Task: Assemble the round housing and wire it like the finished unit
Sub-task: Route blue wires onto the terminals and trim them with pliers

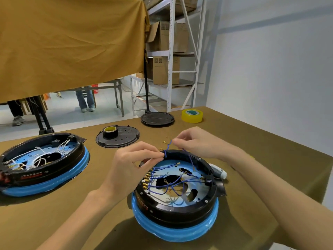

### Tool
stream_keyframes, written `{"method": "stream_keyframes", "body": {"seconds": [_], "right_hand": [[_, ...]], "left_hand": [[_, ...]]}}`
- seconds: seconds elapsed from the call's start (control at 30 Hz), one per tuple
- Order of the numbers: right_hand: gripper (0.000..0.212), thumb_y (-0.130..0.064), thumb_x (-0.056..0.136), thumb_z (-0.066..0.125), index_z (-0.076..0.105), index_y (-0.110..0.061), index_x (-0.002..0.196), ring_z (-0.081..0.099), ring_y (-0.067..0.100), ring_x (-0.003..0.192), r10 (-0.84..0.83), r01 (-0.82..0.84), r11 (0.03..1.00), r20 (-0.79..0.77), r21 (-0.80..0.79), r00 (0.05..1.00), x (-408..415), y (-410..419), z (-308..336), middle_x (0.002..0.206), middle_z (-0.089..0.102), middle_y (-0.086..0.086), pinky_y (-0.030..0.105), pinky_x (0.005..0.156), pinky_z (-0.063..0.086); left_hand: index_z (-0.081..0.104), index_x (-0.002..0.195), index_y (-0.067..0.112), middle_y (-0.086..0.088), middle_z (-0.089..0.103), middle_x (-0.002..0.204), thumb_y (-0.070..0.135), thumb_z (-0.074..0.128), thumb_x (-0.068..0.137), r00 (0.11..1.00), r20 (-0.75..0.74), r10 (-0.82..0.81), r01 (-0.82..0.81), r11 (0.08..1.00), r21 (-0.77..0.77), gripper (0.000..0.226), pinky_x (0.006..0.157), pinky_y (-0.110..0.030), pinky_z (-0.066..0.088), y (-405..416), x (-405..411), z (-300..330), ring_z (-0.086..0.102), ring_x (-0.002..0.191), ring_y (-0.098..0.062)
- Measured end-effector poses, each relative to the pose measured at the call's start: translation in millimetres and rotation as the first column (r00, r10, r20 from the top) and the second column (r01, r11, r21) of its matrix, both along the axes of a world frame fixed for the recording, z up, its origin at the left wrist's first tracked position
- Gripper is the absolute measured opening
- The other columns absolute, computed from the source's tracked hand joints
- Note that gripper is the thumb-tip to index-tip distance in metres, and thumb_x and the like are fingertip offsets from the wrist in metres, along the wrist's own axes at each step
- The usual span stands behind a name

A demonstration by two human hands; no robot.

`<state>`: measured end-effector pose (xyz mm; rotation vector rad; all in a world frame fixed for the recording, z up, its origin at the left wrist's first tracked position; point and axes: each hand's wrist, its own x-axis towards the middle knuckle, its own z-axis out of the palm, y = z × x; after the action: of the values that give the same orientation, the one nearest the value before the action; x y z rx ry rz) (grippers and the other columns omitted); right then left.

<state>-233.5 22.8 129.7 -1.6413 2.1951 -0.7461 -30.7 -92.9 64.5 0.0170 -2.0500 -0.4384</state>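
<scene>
A round black housing (180, 212) with a blue rim stands in front of me, its inside crossed by several blue wires. One blue wire (168, 146) rises above the housing's far rim. My left hand (137, 163) pinches its lower part at the rim. My right hand (194, 143) pinches its upper end, just above. A second round housing (43, 170), wired with white wires, sits at the left of the table.
A black perforated cover (122, 139) carrying a small tape roll (110, 131) lies behind my hands. Another black disc (157, 119) and a yellow tape roll (192, 115) sit farther back. A white tool (219, 172) lies right of the housing. Small metal terminals (163, 142) are scattered nearby.
</scene>
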Motion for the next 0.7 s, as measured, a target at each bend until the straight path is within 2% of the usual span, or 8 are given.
{"method": "stream_keyframes", "body": {"seconds": [0.1, 0.17, 0.27, 0.37, 0.47, 0.53, 0.6, 0.7], "right_hand": [[0.029, -0.033, 0.106, 0.055, 0.074, -0.011, 0.109, 0.072, 0.022, 0.085, 0.088, -0.082, 0.996, 0.264, -0.034, 0.960, 4, -13, -6, 0.095, 0.078, 0.006, 0.035, 0.089, 0.057], [0.024, -0.025, 0.106, 0.056, 0.073, -0.008, 0.104, 0.065, 0.018, 0.066, 0.137, -0.097, 0.989, 0.439, -0.114, 0.888, 4, -16, -12, 0.081, 0.073, 0.007, 0.033, 0.071, 0.058], [0.025, -0.026, 0.106, 0.056, 0.075, -0.011, 0.108, 0.037, 0.013, 0.052, 0.175, -0.104, 0.983, 0.582, -0.154, 0.794, 2, -16, -18, 0.067, 0.057, 0.002, 0.023, 0.047, 0.035], [0.026, -0.027, 0.107, 0.054, 0.076, -0.014, 0.114, 0.026, 0.011, 0.051, 0.149, -0.090, 0.989, 0.686, -0.122, 0.712, -4, -13, -19, 0.065, 0.051, 0.000, 0.021, 0.044, 0.021], [0.029, -0.022, 0.107, 0.054, 0.068, -0.002, 0.120, 0.028, 0.009, 0.046, 0.083, -0.125, 0.992, 0.741, 0.001, 0.667, -4, -15, -21, 0.068, 0.059, 0.003, 0.018, 0.042, 0.021], [0.028, -0.020, 0.106, 0.054, 0.065, 0.002, 0.117, 0.032, 0.007, 0.045, 0.024, -0.169, 0.978, 0.742, 0.121, 0.670, 0, -21, -23, 0.072, 0.065, 0.004, 0.017, 0.040, 0.022], [0.021, -0.020, 0.106, 0.055, 0.063, -0.001, 0.112, 0.037, 0.006, 0.045, -0.037, -0.190, 0.954, 0.717, 0.234, 0.697, 6, -29, -27, 0.072, 0.066, 0.004, 0.016, 0.039, 0.023], [0.017, -0.020, 0.105, 0.056, 0.064, -0.005, 0.110, 0.039, 0.006, 0.046, -0.096, -0.167, 0.924, 0.632, 0.343, 0.769, 16, -43, -35, 0.066, 0.062, 0.001, 0.016, 0.039, 0.023]], "left_hand": [[0.082, 0.095, 0.014, 0.006, 0.076, 0.096, 0.019, 0.077, 0.084, 1.000, 0.008, -0.026, 0.026, 0.999, 0.040, 0.013, 0.076, -0.022, 0.058, 0, -1, -1, 0.072, 0.088, -0.007], [0.082, 0.094, 0.016, 0.009, 0.076, 0.095, 0.020, 0.078, 0.083, 0.999, 0.036, -0.036, 0.033, 0.996, 0.082, 0.012, 0.074, -0.020, 0.057, -1, -1, -2, 0.072, 0.086, -0.009], [0.081, 0.097, 0.022, 0.013, 0.075, 0.091, 0.026, 0.078, 0.084, 0.993, 0.104, -0.050, 0.030, 0.983, 0.181, 0.014, 0.070, -0.014, 0.049, -5, 0, -3, 0.070, 0.080, -0.014], [0.078, 0.103, 0.028, 0.015, 0.076, 0.091, 0.041, 0.068, 0.094, 0.991, 0.125, -0.042, -0.005, 0.936, 0.353, 0.018, 0.071, -0.017, 0.045, -13, 0, -10, 0.066, 0.085, -0.012], [0.075, 0.106, 0.027, 0.016, 0.075, 0.098, 0.030, 0.058, 0.103, 0.995, 0.100, 0.028, -0.079, 0.831, 0.550, 0.018, 0.079, -0.018, 0.051, -27, -4, -20, 0.067, 0.097, -0.004], [0.073, 0.111, 0.029, 0.017, 0.074, 0.105, 0.020, 0.056, 0.104, 0.981, 0.174, 0.087, -0.176, 0.773, 0.609, 0.020, 0.084, -0.018, 0.052, -35, -7, -29, 0.065, 0.103, 0.003], [0.070, 0.118, 0.028, 0.016, 0.072, 0.112, 0.019, 0.057, 0.103, 0.969, 0.244, 0.043, -0.201, 0.714, 0.670, 0.022, 0.080, -0.014, 0.053, -40, -8, -39, 0.064, 0.103, 0.006], [0.072, 0.115, 0.027, 0.011, 0.076, 0.105, 0.017, 0.062, 0.100, 0.969, 0.239, -0.059, -0.155, 0.608, 0.778, 0.021, 0.071, -0.015, 0.056, -40, -10, -51, 0.069, 0.100, 0.000]]}}
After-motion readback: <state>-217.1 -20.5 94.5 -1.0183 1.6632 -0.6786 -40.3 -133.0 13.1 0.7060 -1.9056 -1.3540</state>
